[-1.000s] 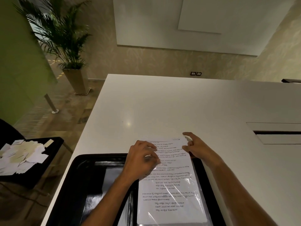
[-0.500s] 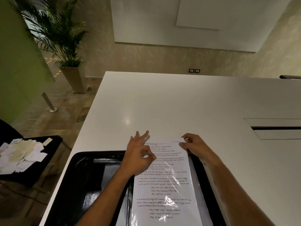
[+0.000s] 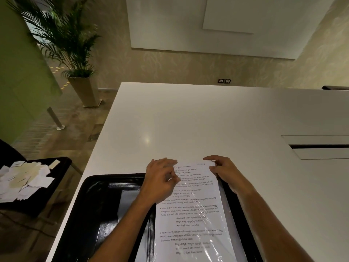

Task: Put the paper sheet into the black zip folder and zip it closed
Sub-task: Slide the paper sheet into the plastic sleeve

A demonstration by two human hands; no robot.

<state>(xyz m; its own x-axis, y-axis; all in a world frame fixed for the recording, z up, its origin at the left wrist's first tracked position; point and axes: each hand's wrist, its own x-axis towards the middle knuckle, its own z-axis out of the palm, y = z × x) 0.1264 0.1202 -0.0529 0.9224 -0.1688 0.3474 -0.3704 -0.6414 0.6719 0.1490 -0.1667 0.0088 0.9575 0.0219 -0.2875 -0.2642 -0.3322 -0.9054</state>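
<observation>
Left hand (image 3: 162,179) and right hand (image 3: 224,172) pinch the printed white paper sheet (image 3: 190,216); a skewed push may crumple it in the black zip folder (image 3: 102,203).

Printed paper sheet (image 3: 190,214) lengthwise on black zip folder (image 3: 98,205) — unzipped, lying open

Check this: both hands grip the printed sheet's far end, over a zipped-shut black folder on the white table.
One error: in the head view the black folder lies open, not zipped shut. The left hand and right hand do grip the printed sheet.
</observation>
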